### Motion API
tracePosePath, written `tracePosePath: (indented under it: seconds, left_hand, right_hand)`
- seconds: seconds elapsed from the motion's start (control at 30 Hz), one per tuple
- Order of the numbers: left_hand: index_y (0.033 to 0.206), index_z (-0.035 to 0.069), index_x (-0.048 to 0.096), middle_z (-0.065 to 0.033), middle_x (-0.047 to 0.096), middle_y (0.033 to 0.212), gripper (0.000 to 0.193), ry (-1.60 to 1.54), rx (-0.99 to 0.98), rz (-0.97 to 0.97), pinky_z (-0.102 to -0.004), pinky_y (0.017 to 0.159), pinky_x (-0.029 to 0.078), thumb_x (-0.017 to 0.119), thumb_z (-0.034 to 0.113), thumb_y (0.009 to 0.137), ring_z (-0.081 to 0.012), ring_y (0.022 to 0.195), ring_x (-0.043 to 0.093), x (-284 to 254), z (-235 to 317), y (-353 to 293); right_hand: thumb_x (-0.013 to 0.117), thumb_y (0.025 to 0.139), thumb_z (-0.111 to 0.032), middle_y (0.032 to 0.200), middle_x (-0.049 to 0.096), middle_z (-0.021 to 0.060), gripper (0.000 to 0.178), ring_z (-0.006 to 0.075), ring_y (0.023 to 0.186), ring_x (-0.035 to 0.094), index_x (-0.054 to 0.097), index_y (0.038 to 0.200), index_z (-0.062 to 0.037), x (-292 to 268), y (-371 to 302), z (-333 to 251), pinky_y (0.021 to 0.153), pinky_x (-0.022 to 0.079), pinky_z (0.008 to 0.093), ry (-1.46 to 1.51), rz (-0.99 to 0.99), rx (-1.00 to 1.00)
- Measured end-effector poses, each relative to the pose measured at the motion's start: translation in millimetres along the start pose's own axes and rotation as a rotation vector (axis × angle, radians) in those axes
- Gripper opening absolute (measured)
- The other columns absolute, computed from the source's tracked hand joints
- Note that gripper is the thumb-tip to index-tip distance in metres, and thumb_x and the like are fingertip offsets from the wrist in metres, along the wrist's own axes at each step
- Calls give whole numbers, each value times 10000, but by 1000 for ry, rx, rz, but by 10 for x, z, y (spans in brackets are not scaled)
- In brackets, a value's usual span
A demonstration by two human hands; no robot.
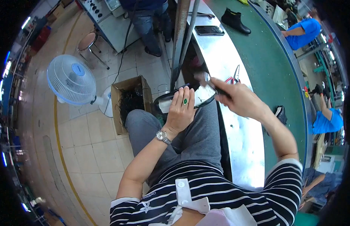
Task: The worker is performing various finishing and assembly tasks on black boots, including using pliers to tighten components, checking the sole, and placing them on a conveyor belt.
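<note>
Head: hands (181,112) (243,99) near metal bench (243,150); green surface (263,56), tiled floor (82,152).

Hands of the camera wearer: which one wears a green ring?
The left hand, lying on the black-rimmed white piece: it wears the ring, plus a wristwatch. The right hand, holding a metal-headed tool, shows no ring.
</note>
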State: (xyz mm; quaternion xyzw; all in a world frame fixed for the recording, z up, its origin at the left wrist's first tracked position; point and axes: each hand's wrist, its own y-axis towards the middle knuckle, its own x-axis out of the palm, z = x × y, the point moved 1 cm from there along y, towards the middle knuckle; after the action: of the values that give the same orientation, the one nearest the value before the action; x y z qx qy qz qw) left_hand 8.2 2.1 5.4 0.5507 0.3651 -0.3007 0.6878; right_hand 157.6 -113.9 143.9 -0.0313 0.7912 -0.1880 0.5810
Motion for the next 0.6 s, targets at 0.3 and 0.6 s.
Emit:
tracePosePath:
  seconds: [0.3, 0.6]
  left_hand:
    - [1307, -61, 488, -220, 507, 1322, 688, -16, -24, 47, -417, 1057, 372, 726, 192, 713, -352, 1234, 485, -12, 9, -26]
    - [1306, -71, 477, -231, 493, 1337, 699, -21, -52, 34, -430, 1057, 373, 740, 152, 698, -362, 1233, 488, -38, 78, -88]
  right_hand:
    - [545, 927, -147, 656, 641, 159, 525, 286, 606, 668, 367, 1415, -66, 151, 61, -107, 586, 512, 389, 396, 333, 173]
    - [526, 957, -143, 624, 596, 86, 533, 145, 548, 609, 326, 1444, -62, 220, 103, -163, 561, 487, 298, 546, 388, 230]
